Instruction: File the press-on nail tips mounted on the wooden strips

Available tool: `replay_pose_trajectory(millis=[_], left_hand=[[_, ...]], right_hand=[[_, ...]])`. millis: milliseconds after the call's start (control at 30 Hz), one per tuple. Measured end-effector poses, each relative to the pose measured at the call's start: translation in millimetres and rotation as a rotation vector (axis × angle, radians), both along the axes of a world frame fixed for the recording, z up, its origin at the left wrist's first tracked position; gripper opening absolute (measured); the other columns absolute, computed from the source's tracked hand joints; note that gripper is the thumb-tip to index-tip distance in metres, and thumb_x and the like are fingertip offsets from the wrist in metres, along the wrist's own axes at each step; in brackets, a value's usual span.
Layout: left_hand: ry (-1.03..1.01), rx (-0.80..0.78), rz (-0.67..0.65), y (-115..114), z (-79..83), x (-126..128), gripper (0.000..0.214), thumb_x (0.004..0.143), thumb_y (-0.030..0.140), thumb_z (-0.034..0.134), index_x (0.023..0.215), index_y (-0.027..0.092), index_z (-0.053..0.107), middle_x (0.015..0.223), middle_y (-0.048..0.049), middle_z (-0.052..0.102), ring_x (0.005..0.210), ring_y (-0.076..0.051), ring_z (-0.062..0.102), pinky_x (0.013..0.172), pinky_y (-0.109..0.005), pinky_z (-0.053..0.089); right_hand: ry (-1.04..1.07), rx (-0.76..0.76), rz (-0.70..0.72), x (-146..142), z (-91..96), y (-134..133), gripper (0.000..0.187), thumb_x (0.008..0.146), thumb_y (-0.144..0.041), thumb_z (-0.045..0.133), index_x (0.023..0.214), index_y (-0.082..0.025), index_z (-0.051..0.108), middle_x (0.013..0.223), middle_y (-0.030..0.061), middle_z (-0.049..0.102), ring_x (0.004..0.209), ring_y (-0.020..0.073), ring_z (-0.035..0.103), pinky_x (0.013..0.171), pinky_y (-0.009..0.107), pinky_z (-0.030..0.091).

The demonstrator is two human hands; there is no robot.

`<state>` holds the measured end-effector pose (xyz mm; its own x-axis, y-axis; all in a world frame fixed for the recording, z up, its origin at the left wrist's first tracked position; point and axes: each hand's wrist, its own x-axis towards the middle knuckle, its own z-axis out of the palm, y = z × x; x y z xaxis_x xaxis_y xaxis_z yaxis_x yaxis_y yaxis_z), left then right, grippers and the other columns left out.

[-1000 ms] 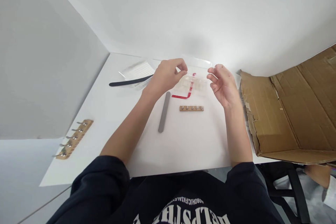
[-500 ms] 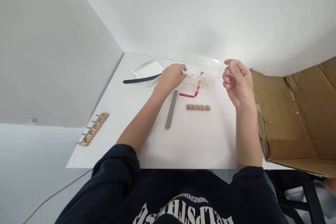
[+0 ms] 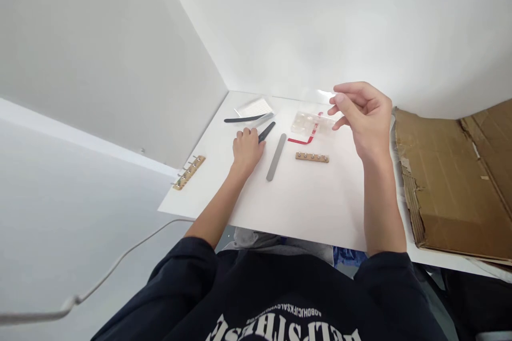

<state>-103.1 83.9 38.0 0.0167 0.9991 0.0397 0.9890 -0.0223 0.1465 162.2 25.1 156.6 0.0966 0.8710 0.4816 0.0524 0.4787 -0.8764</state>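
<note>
We cannot confirm whether the left hand (image 3: 247,150) grips the slender black tool (image 3: 268,131) toward the white table (image 3: 316,200)'s left edge; the right hand (image 3: 358,109), fingers apart, is beside the clear plastic box (image 3: 301,122).

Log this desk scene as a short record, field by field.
left hand: over the near end of a short black tool; grip unclear
right hand: raised beside a clear case; contact unclear
between the hands: gray strip, small studded wooden bar
beyond left hand: long black strip, clear packet
far left: wooden bar with metal pins
far right: cardboard box
</note>
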Motion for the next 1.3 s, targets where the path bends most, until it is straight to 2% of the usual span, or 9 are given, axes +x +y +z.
replay_pose_trajectory(millis=[167,267,367,467,533,667,867,1033,1300], left_hand=[[-0.091,-0.027,-0.006,2.9,-14.8,-8.9,0.024,0.099,0.027,0.051,0.118,0.015,0.06,0.125,-0.0175,0.064,0.116,-0.033,0.06,0.091,-0.041,0.05],[-0.194,-0.072,-0.002,-3.2,-8.6,-12.9,0.02,0.092,0.024,0.058,0.112,0.018,0.057,0.112,-0.0129,0.068,0.098,-0.029,0.065,0.077,-0.037,0.048],[-0.307,-0.159,-0.048,-10.7,5.4,-12.1,0.015,0.087,0.024,0.061,0.099,0.021,0.053,0.095,-0.0072,0.067,0.08,-0.025,0.062,0.066,-0.033,0.042],[-0.614,-0.248,-0.32,-18.9,18.7,4.1,0.019,0.084,0.03,0.065,0.091,0.022,0.049,0.088,-0.0031,0.067,0.073,-0.019,0.058,0.063,-0.03,0.039],[-0.845,-0.423,-0.54,-27.4,20.0,24.7,0.022,0.085,0.031,0.062,0.098,0.022,0.048,0.087,-0.0017,0.069,0.07,-0.016,0.057,0.062,-0.028,0.039],[-1.145,-0.75,-0.805,-52.3,-0.6,67.8,0.029,0.088,0.027,0.052,0.116,0.021,0.046,0.073,0.0029,0.066,0.07,-0.016,0.059,0.068,-0.029,0.044],[-1.145,-0.76,-0.767,-65.6,-29.8,80.5,0.028,0.094,0.027,0.051,0.121,0.021,0.051,0.065,0.0053,0.061,0.06,-0.014,0.052,0.061,-0.026,0.04],[-1.118,-0.649,-0.679,-62.7,-26.8,76.3,0.022,0.098,0.03,0.049,0.118,0.021,0.052,0.067,0.0037,0.063,0.054,-0.013,0.049,0.055,-0.025,0.039],[-0.974,-0.52,-0.763,-68.8,-24.5,80.0,0.03,0.098,0.026,0.048,0.127,0.022,0.053,0.063,0.0059,0.054,0.052,-0.013,0.046,0.055,-0.025,0.035]], right_hand=[[-0.074,0.075,-0.013,-12.8,-4.9,-13.1,0.028,0.094,-0.048,0.071,0.109,-0.024,0.072,0.091,0.0022,0.072,0.08,0.016,0.073,0.056,0.025,0.064],[-0.113,0.051,-0.052,-14.8,-32.4,-15.0,0.026,0.094,-0.045,0.07,0.107,-0.023,0.072,0.091,0.0023,0.072,0.077,0.015,0.072,0.054,0.024,0.063],[-0.118,-0.049,-0.14,-7.8,-75.4,-20.0,0.026,0.092,-0.044,0.072,0.106,-0.021,0.071,0.087,0.0016,0.07,0.075,0.0155,0.071,0.052,0.025,0.063],[-0.129,-0.15,-0.264,4.8,-117.0,-30.2,0.028,0.091,-0.043,0.073,0.106,-0.019,0.071,0.086,0.0024,0.071,0.076,0.0173,0.072,0.054,0.028,0.064],[-0.15,-0.169,-0.329,13.4,-137.0,-38.1,0.028,0.092,-0.043,0.072,0.106,-0.019,0.07,0.088,0.0036,0.073,0.078,0.0182,0.073,0.056,0.03,0.066],[-0.305,-0.122,-0.41,31.9,-160.2,-51.3,0.025,0.094,-0.042,0.069,0.107,-0.021,0.071,0.095,0.0053,0.075,0.084,0.019,0.074,0.06,0.031,0.067],[-0.451,-0.104,-0.515,58.4,-176.1,-56.1,0.023,0.098,-0.042,0.066,0.104,-0.021,0.073,0.092,0.0055,0.076,0.078,0.0184,0.074,0.068,0.034,0.068],[-0.531,-0.026,-0.433,51.1,-171.4,-56.0,0.013,0.097,-0.033,0.068,0.101,-0.022,0.074,0.086,0.0041,0.076,0.071,0.0175,0.074,0.068,0.034,0.067],[-0.64,0.145,-0.283,32.1,-162.9,-66.7,0.011,0.096,-0.023,0.069,0.106,-0.024,0.073,0.085,0.0032,0.078,0.069,0.0172,0.074,0.066,0.034,0.067]])
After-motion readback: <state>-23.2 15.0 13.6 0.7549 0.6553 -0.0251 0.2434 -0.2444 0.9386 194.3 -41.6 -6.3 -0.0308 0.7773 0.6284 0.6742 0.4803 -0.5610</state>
